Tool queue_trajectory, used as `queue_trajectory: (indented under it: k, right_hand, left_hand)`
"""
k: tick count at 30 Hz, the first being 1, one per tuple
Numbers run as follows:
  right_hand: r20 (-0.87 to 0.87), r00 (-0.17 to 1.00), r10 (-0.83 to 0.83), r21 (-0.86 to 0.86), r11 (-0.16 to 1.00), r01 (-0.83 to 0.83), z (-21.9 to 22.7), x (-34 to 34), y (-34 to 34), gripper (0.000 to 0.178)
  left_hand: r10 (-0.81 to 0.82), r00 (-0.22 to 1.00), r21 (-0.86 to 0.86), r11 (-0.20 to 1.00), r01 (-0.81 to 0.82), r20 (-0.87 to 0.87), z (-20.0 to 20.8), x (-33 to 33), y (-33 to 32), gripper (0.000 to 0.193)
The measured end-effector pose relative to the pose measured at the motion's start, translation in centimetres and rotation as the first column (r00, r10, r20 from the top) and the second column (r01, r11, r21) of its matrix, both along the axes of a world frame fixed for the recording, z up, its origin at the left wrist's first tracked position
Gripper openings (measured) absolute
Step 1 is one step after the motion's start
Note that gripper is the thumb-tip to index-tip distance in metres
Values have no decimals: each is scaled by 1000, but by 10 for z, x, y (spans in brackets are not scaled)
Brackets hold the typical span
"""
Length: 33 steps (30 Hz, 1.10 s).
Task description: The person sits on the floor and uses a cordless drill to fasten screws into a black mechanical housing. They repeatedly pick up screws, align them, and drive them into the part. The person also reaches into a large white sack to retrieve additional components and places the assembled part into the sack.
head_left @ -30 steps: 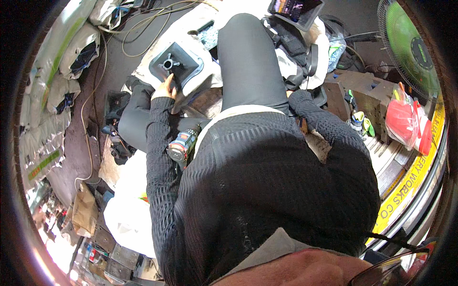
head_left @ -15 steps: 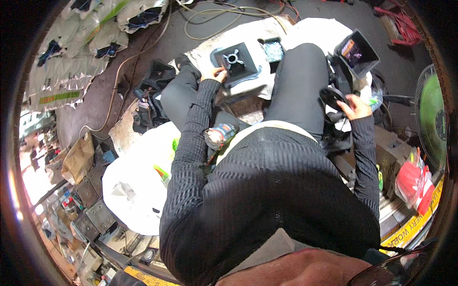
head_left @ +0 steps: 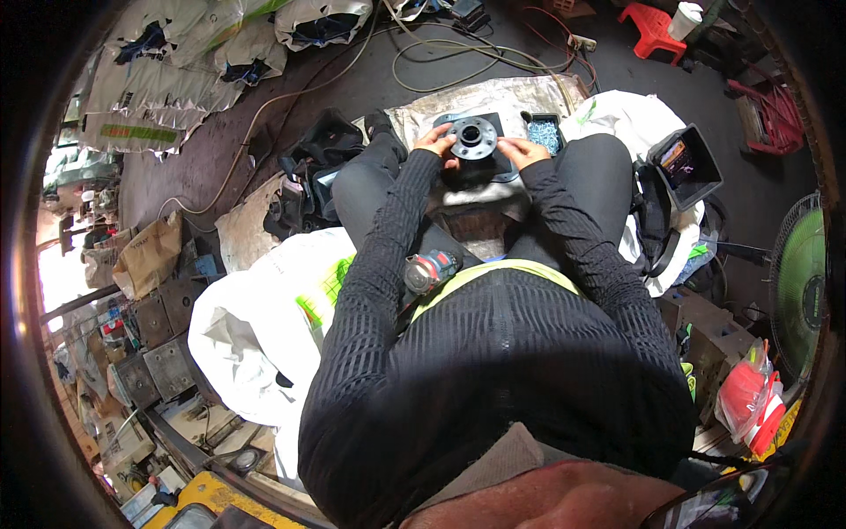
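Observation:
A black round flanged disc (head_left: 474,138), with a ring of holes and a raised hub, sits over a black square part (head_left: 504,123) on the work board between my knees. My left hand (head_left: 435,145) grips the disc's left edge, fingers closed against it. At its right edge, my right hand (head_left: 525,152) pinches it with thumb and fingers. The disc hides the middle of the square part, so I cannot tell whether it rests on it. A small tray of screws (head_left: 545,135) stands just right of my right hand. A cordless driver (head_left: 430,271) lies at my lap.
By my right knee is a black bin (head_left: 687,167) with a lit phone in it. White sacks (head_left: 251,335) bulge on my left. A green fan (head_left: 797,300) stands far right, a red stool (head_left: 654,31) at the back. Cables (head_left: 476,53) loop over the floor beyond the board.
My right hand has brought the black disc from beside my right thigh over the square part, covering its metal cross-shaped centre. My left hand has gone from the square part's edge to the disc.

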State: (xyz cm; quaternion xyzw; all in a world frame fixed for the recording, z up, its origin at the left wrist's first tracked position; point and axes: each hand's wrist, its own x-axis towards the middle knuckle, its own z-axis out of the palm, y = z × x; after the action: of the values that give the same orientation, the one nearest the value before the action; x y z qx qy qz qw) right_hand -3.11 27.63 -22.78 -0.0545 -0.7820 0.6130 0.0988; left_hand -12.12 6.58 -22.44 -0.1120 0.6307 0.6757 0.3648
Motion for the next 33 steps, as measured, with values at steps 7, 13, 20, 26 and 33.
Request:
queue_trajectory:
  k: [7, 13, 20, 26, 33]
  right_hand:
    - [244, 872, 425, -960, -25, 280, -44, 14, 34, 41]
    - [61, 961, 270, -966, -228, 125, 23, 30, 24, 39]
    - [127, 961, 245, -985, -81, 151, 44, 39, 5, 45]
    - [145, 944, 295, -989, 21, 146, 43, 34, -11, 53]
    - [146, 946, 288, -989, 76, 129, 62, 47, -6, 48]
  left_hand:
    - [40, 966, -290, 950, -116, -254, -23, -2, 12, 41]
    - [-351, 712, -407, 908, 99, -608, 73, 48, -55, 39]
    - [-712, 614, -760, 593, 268, -339, 157, 221, -121, 56]
    - [-607, 749, -802, 570, 179, -265, 132, 217, -86, 56]
    - [-341, 799, -317, 927, 199, -495, 194, 182, -84, 58]
